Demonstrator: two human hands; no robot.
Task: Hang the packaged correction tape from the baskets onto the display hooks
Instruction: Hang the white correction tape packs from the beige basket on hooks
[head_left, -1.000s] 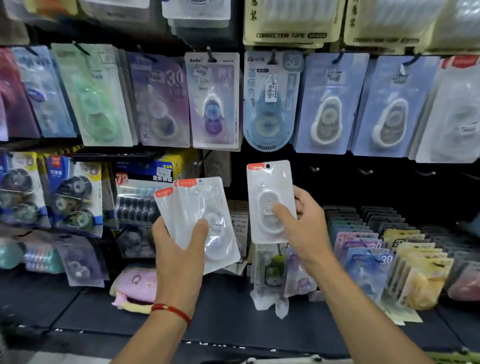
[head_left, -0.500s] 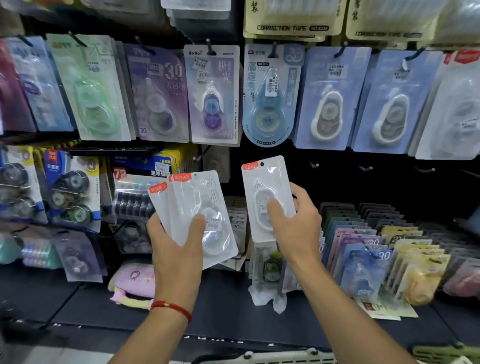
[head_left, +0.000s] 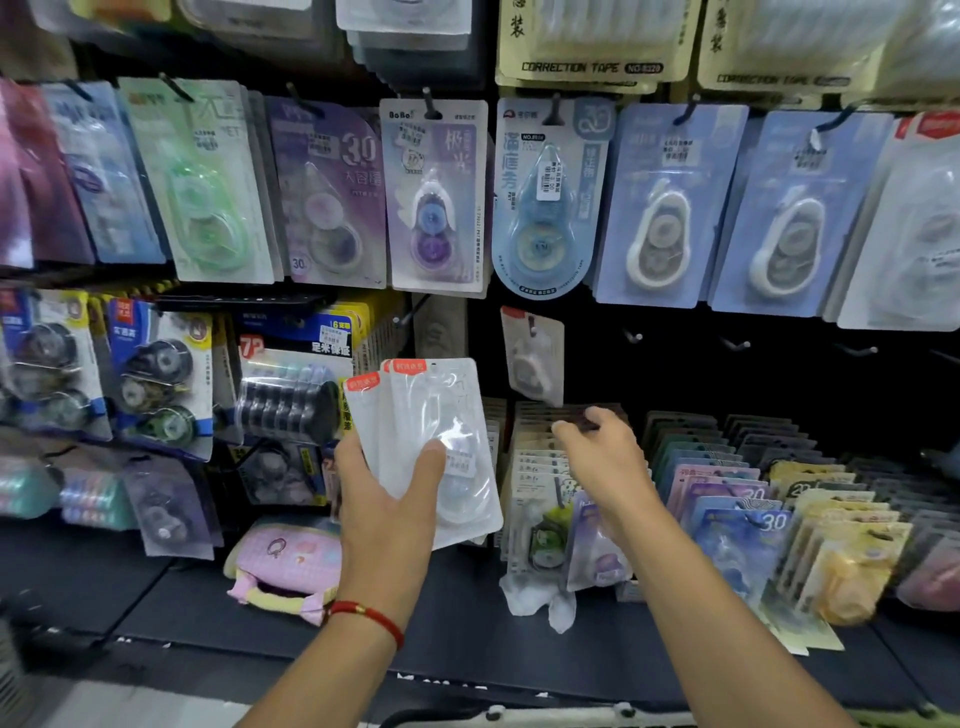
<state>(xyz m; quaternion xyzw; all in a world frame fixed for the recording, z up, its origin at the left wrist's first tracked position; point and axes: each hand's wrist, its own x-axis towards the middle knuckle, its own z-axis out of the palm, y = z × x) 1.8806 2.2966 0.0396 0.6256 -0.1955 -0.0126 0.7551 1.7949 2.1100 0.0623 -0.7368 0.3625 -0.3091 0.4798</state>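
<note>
My left hand (head_left: 387, 499) grips a small stack of clear packaged correction tapes (head_left: 431, 447) with red top labels, held upright in front of the lower shelf. One matching pack (head_left: 532, 356) hangs on a display hook in the dark lower row, tilted slightly. My right hand (head_left: 602, 457) is below that hung pack, fingers loosely curled, holding nothing. Bare hooks (head_left: 737, 344) stick out of the dark panel to the right of the hung pack.
Rows of carded correction tapes (head_left: 436, 197) hang across the upper pegs. Standing packs fill shelf trays (head_left: 753, 493) at the right. A pink pouch (head_left: 283, 564) lies on the dark shelf. A basket rim (head_left: 519, 716) shows at the bottom edge.
My right hand carried its single pack up to a hook, let it go there, and dropped back down empty. My left hand kept its stack.
</note>
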